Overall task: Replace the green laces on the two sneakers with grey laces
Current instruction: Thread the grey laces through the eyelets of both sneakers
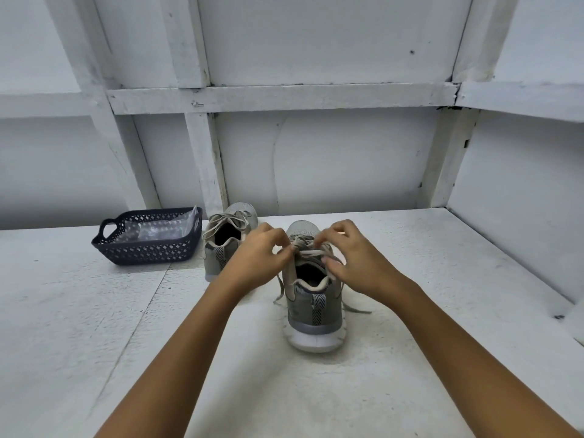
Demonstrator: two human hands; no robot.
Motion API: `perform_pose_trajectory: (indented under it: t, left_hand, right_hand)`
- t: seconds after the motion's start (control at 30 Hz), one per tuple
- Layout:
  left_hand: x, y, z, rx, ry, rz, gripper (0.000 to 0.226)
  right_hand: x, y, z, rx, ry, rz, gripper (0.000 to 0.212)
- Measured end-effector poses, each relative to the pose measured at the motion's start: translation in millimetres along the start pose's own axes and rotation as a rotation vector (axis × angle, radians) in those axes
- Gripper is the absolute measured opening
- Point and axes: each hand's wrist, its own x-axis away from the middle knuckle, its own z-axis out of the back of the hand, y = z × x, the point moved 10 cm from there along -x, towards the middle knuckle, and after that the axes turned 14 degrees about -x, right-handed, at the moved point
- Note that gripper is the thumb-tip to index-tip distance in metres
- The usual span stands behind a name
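Tension matters: with left hand (259, 257) and right hand (354, 263) both pinching the lace (309, 253) on the near sneaker (313, 308), we pull evenly.

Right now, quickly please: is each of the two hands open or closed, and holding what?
Left hand: closed, pinching the lace of the near sneaker.
Right hand: closed, pinching the same lace.

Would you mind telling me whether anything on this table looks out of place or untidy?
Nothing looks damaged or spilled. The one untidy thing is the nearer sneaker: its lace trails loose onto the table on both sides while the left hand and right hand pinch it above. The far sneaker is tied neatly.
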Motion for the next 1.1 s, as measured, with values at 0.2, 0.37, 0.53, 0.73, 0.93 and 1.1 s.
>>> perform_pose_trajectory:
  t: [0.2,0.37,0.53,0.73,0.93,1.1]
  left_hand:
    - [1.6,1.6,5.5,0.023,0.116,-0.033,0.007]
    - [14.5,19.6,0.8,-0.155,0.167,-0.204,0.039]
    - [17.7,22.3,-8.3,-0.210,0.093,-0.153,0.038]
    - [17.1,19.1,-12.1,-0.164,0.079,-0.041,0.035]
    - [12.3,23.0,-15.2,-0.249,0.144,-0.015,0.030]
    - [16.4,17.4,-8.8,-0.164,0.200,0.035,0.025]
  right_hand:
    - [-11.2,2.7,-16.3,0.431,-0.141,-0.042,0.035]
    - [-17.9,6.6,-22.9,0.506,-0.157,-0.048,0.035]
    - [-19.0,2.9,-27.7,0.524,-0.171,-0.009,0.025]
    - [-12.1,-15.1,-24.9,0.454,-0.048,0.264,0.017]
    - [-5.8,-19.7,-21.7,0.475,0.029,0.350,0.015]
    - [-7.7,-4.4,-22.3,0.384,-0.026,0.170,0.027]
